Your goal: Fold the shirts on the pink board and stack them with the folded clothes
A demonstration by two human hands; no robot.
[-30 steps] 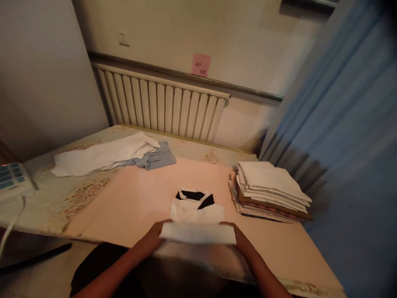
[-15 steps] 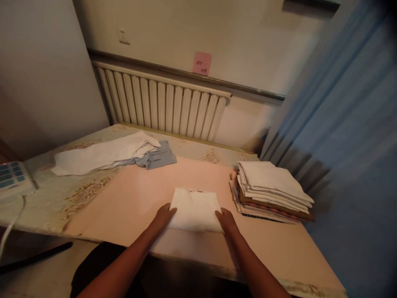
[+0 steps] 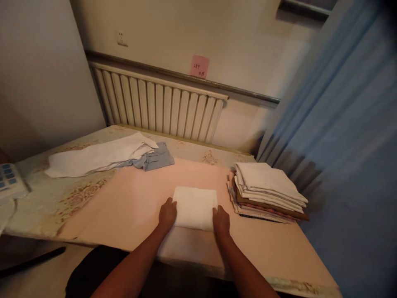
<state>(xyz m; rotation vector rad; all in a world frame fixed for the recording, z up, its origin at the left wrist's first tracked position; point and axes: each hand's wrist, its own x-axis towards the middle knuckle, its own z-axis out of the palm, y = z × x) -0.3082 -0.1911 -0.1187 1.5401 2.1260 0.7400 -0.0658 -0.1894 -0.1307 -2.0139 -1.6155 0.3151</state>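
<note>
A white cloth (image 3: 194,208), folded into a neat rectangle, lies on the pink sheet (image 3: 130,207) that covers part of the table. My left hand (image 3: 168,214) grips its left edge, thumb on top and the other fingers mostly hidden. On the opposite edge my right hand (image 3: 221,221) holds the cloth in the same way. Right of that hand stands a stack of folded cloths (image 3: 268,184), white on top with brown and patterned layers beneath.
A white garment (image 3: 99,155) and a grey-blue one (image 3: 159,157) lie loosely at the back left. At the left edge is a white device with blue keys (image 3: 10,182). A radiator (image 3: 161,103) runs behind the table, and a blue curtain (image 3: 335,136) hangs at the right.
Both hands have moved slightly up along the cloth's sides, and its far edge now looks straighter. The view has shifted a little.
</note>
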